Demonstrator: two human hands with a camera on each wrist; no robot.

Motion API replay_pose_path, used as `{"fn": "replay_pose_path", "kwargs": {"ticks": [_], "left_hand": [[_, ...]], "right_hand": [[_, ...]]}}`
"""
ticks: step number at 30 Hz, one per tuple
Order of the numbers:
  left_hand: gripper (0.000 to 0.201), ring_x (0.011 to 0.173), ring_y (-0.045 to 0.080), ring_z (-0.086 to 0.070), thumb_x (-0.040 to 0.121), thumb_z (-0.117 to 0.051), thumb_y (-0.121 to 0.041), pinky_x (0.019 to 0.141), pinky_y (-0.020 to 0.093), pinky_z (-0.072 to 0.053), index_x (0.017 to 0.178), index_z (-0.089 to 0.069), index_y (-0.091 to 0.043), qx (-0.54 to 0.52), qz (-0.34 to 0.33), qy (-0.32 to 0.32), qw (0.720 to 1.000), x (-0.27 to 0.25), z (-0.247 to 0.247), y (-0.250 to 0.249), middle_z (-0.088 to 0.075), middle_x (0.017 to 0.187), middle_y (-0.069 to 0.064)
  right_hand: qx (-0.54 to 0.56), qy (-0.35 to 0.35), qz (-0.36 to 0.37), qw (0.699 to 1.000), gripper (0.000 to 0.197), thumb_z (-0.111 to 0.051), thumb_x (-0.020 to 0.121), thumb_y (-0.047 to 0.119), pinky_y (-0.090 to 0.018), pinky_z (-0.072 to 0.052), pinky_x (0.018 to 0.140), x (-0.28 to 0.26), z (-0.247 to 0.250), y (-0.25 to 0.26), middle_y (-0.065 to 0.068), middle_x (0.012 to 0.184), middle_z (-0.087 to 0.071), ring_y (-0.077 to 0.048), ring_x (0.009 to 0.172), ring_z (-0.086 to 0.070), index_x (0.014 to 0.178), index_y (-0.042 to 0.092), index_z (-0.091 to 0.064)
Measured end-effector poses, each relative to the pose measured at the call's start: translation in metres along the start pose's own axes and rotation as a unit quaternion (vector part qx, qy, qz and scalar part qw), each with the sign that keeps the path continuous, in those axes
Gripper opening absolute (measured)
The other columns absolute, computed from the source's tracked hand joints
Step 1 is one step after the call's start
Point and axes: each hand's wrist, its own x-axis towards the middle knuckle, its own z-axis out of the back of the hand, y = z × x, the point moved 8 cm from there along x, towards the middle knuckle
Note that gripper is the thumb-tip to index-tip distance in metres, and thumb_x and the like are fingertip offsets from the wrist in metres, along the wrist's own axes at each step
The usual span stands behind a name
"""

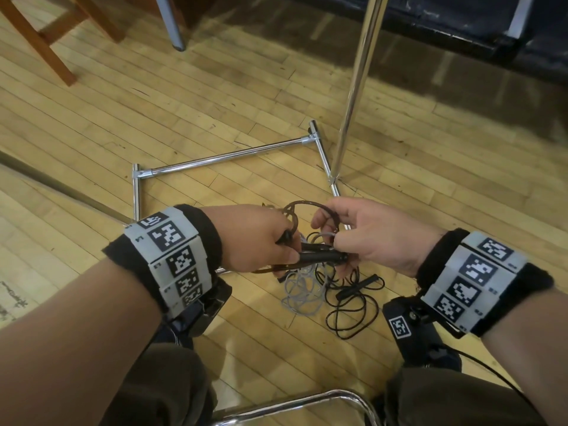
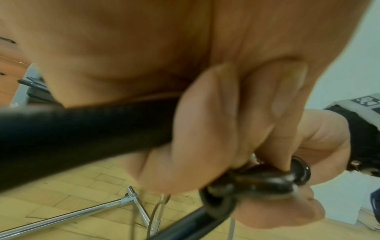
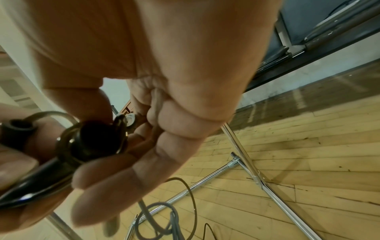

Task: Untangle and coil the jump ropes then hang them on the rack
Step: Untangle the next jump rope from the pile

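We hold brown beaded jump rope (image 1: pixel 302 207) over floor: left hand (image 1: pixel 255 238) clenches black handles (image 1: pixel 322 256), right hand (image 1: pixel 365 238) pinches loops. Grey and black cords (image 1: pixel 322 290) lie tangled below. Chrome tube rack (image 1: pixel 227 155) bare; nothing hung yet.

A black jump-rope handle (image 1: pixel 322 256) lies level between my two hands, its blunt end ringed by a dark brown cord (image 1: pixel 302 207) that loops up in a small circle above it. A second black handle (image 1: pixel 284 237) pokes out beside my thumb. Below, on the wood floor inside the chrome rack (image 1: pixel 227 155) base, a grey rope (image 1: pixel 299 295) lies in a loose heap, tangled with a thin black rope (image 1: pixel 353 315) whose handle (image 1: pixel 358 287) rests flat.
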Motion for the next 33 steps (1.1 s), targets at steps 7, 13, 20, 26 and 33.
{"fn": "replay_pose_path", "kwargs": {"ticks": [7,13,20,26,33], "left_hand": [[0.025,0.053,-0.004,-0.051,0.107,-0.052,-0.040,0.059,0.020,-0.036,0.085,-0.062,-0.036,-0.009,0.006,0.001,1.000,-0.002,-0.002,0.004,-0.064,0.072,-0.013],[0.029,0.050,-0.004,-0.050,0.103,-0.054,-0.055,0.060,0.023,-0.040,0.088,-0.065,-0.033,-0.049,0.012,-0.024,0.998,0.000,0.000,0.005,-0.074,0.079,-0.011],[0.030,0.051,-0.004,-0.048,0.106,-0.050,-0.052,0.062,0.024,-0.039,0.082,-0.060,-0.038,-0.069,-0.012,-0.019,0.997,-0.001,0.005,0.002,-0.067,0.068,-0.018],[0.024,0.053,-0.005,-0.049,0.106,-0.050,-0.050,0.064,0.024,-0.039,0.087,-0.061,-0.040,-0.080,-0.024,-0.024,0.996,0.000,0.005,0.001,-0.070,0.075,-0.016],[0.020,0.059,-0.007,-0.050,0.105,-0.053,-0.049,0.064,0.025,-0.037,0.088,-0.061,-0.041,-0.088,-0.029,-0.055,0.994,-0.008,0.011,0.009,-0.059,0.067,-0.025]], "right_hand": [[0.040,0.000,-0.006,0.999,0.033,-0.053,0.092,-0.011,-0.052,-0.064,0.081,0.004,-0.003,-0.006,-0.008,0.102,-0.057,-0.030,0.084,-0.074,0.115,0.013,-0.058],[0.084,0.001,0.005,0.996,0.030,-0.064,0.095,-0.003,-0.047,-0.064,0.068,0.003,-0.008,-0.005,-0.013,0.103,-0.055,-0.026,0.064,-0.066,0.120,0.010,-0.054],[0.112,-0.023,0.011,0.993,0.033,-0.053,0.090,-0.015,-0.037,-0.056,0.055,0.000,0.005,0.000,-0.007,0.095,-0.055,-0.021,0.062,-0.059,0.112,0.009,-0.060],[0.164,-0.044,-0.019,0.985,0.028,-0.046,0.092,-0.011,-0.032,-0.048,0.045,-0.003,0.005,-0.001,-0.012,0.086,-0.054,-0.023,0.056,-0.054,0.110,0.006,-0.058],[0.243,-0.007,0.034,0.969,0.032,-0.053,0.083,-0.011,-0.038,-0.044,0.057,-0.008,0.004,0.014,-0.009,0.089,-0.061,-0.024,0.062,-0.056,0.109,0.007,-0.058]]}}
